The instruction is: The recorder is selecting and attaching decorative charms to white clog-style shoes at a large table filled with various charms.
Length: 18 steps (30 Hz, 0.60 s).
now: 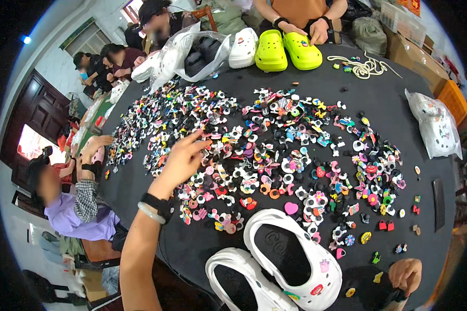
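A wide heap of small colourful shoe charms point(228, 147) spreads over the black table. My left hand point(184, 158) reaches over its near left part, fingers apart, the fingertips at the charms. I see nothing held in it. Close in front of me sits a pair of white clogs: the right clog point(324, 249) bears a few charms on its toe, and the left clog point(233, 264) lies partly beyond the lower edge. Right of them, my right hand point(406, 276) is low with curled fingers pressed together; what they hold, if anything, is hidden. Single charms such as a yellow one point(378, 278) lie beside it.
Across the table a person's hands point(308, 35) touch a lime-green clog point(302, 52); its mate point(271, 52) and a white clog point(243, 49) stand alongside. A bagged white clog point(435, 124), cord point(366, 67) and a black strip point(438, 205) lie right. At left, another person's hand point(94, 145) reaches in.
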{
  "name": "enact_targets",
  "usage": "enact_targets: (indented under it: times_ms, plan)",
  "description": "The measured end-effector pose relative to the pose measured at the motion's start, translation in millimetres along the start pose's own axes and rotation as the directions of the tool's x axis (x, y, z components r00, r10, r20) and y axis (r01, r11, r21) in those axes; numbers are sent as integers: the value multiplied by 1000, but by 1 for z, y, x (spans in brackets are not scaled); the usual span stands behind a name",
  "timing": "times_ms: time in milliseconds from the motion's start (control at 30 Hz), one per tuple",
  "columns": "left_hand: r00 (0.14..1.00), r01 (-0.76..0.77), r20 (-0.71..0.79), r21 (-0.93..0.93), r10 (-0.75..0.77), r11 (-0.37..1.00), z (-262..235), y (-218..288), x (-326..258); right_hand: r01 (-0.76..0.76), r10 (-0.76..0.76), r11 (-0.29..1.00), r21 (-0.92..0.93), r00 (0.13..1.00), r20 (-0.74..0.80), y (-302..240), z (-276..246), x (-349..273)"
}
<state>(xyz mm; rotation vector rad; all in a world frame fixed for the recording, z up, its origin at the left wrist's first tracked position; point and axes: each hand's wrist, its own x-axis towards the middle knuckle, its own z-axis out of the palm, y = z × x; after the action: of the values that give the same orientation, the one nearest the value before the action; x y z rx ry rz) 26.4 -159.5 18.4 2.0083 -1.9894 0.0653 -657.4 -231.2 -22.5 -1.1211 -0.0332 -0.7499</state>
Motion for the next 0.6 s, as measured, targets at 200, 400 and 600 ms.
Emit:
enact_targets:
  times_ms: [200,400,600]
  plan:
    - [957,-107,275,36,93,994,7,38,-18,-18,18,1000,-2,1000,16,1,3,6]
    - [981,106,134,216,-137,971,0,-9,-33,-28,28,1000,1,998,52,5,3,17]
    - [984,178,7,-130,-179,975,4,3,-16,-34,34,999,0,997,71,11,6,26]
